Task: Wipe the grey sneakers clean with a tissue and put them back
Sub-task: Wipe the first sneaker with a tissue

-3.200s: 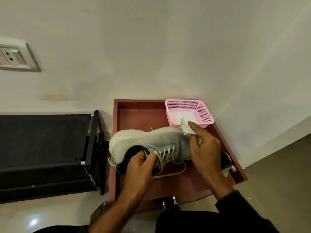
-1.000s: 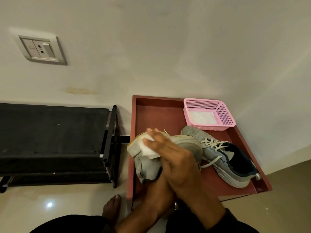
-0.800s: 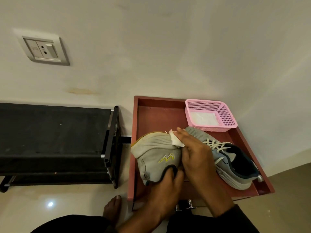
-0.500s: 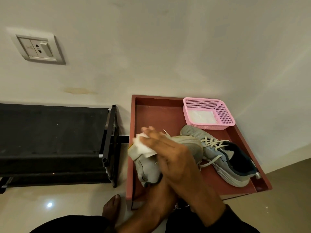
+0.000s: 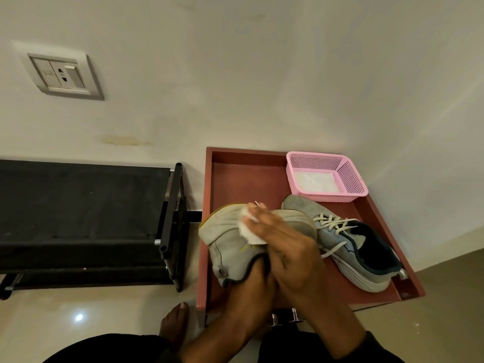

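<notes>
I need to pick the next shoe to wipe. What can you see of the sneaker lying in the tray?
The lying sneaker is grey mesh with a dark blue collar and lining, pale laces loosely tied and a thick whitish sole. It rests on the red tray, toe toward the pink basket, heel toward the near right corner. No hand touches it.

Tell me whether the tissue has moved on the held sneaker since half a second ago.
Yes. The tissue slid right, away from the sneaker toe, toward the pink basket.
</notes>
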Demonstrator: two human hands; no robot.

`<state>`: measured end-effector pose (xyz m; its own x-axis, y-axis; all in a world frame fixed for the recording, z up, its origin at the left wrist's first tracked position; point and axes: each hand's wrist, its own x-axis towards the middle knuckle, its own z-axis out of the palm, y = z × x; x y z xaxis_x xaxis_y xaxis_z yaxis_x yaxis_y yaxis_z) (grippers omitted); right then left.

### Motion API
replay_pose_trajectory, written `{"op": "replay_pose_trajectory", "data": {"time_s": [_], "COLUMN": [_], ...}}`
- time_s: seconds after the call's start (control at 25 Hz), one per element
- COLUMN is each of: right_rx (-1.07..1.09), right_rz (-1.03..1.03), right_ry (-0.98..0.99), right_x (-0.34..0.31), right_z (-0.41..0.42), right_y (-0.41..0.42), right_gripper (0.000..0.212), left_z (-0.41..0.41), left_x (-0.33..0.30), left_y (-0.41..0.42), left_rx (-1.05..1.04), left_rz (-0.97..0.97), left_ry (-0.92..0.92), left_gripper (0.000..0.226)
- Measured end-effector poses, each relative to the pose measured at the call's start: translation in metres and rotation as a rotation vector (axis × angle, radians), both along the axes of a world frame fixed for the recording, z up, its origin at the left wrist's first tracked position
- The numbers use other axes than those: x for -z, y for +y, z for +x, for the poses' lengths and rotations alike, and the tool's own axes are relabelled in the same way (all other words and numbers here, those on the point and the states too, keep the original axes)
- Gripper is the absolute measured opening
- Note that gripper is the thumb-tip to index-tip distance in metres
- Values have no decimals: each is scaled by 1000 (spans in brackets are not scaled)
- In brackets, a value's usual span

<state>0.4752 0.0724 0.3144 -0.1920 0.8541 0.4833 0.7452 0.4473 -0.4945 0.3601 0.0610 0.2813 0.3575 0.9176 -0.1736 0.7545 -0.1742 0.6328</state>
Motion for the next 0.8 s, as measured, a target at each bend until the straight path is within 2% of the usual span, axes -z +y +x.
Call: {"op": "replay_pose_trajectory", "data": {"time_s": [0.04,0.08,0.16,0.24,0.28,0.36,0.4,0.44,0.48,0.52,0.56,0.6,0.64,0.68,0.8], "right_rx": [92,211,394,324,207,-51,-134,-151,-98,6,122,199,218,178,-92], "right_rz": [-3,-3,-18,-23,-18,-22,-26,-26,-23,-25,-27,-44,-49,-42,-13], "right_ry": [-17,-19,13,69,85,60,32,7,-4,8,34,60,88,103,35], "right_x": [8,14,19,13,7,0,0,3,8,13,17,17,14,8,-2], "right_z": [16,32,42,22,5,-22,-24,-18,-5,11,24,29,24,11,-32], "right_y": [2,3,3,0,-4,-14,-16,-15,-12,-7,-4,-4,-6,-9,-24], "right_gripper": [45,45,48,50,50,50,50,48,46,46,46,47,48,48,51], "left_z": [-6,-1,11,16,20,16,9,12,10,4,4,13,7,3,4], "left_x": [-11,-10,-20,-17,-6,-5,2,-1,-4,-9,-10,-15,-15,-15,-13], "left_y": [-1,-5,-4,-4,-6,-3,-2,10,18,14,4,0,0,2,-2], "left_rx": [-39,-113,-161,-166,-147,-17,-20,-93,-85,-129,-232,-200,-253,-312,-148], "left_rz": [-58,68,94,56,-48,43,15,-23,-175,-248,-138,-135,-115,-147,-249], "left_ry": [-198,-238,-307,-326,-324,36,162,128,-19,-210,-277,-367,-495,-571,-501], "left_gripper": [21,30,38,28,22,34,35,33,26,13,16,25,23,9,45]}}
